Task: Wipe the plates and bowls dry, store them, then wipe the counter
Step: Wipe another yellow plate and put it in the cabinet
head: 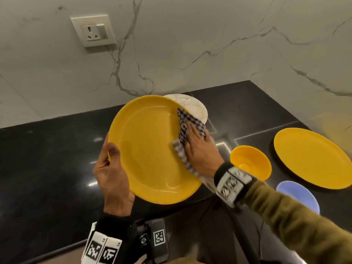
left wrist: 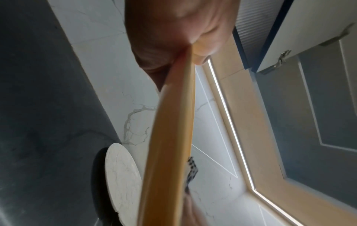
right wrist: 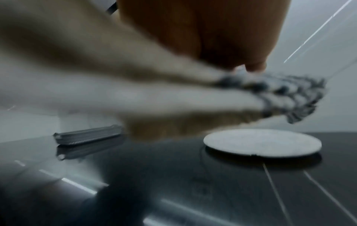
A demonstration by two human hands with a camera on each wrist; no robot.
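A large yellow plate [head: 150, 149] is held tilted above the black counter [head: 47, 159]. My left hand [head: 110, 168] grips its left rim, thumb on the face; the left wrist view shows the plate [left wrist: 172, 137] edge-on, pinched at the rim. My right hand [head: 198, 149] presses a black-and-white checked cloth [head: 187, 126] against the plate's right rim; the right wrist view shows the cloth [right wrist: 280, 94] blurred, wrapped over the plate's edge. On the counter at right lie a second yellow plate [head: 312, 159], a yellow bowl [head: 251, 162] and a pale blue bowl [head: 299, 193].
A round white marble board [head: 196, 107] lies on the counter behind the held plate, also the board [right wrist: 262, 143] in the right wrist view. A wall socket [head: 94, 31] sits on the marble backsplash. A grey flat object [right wrist: 86, 136] lies far left on the counter.
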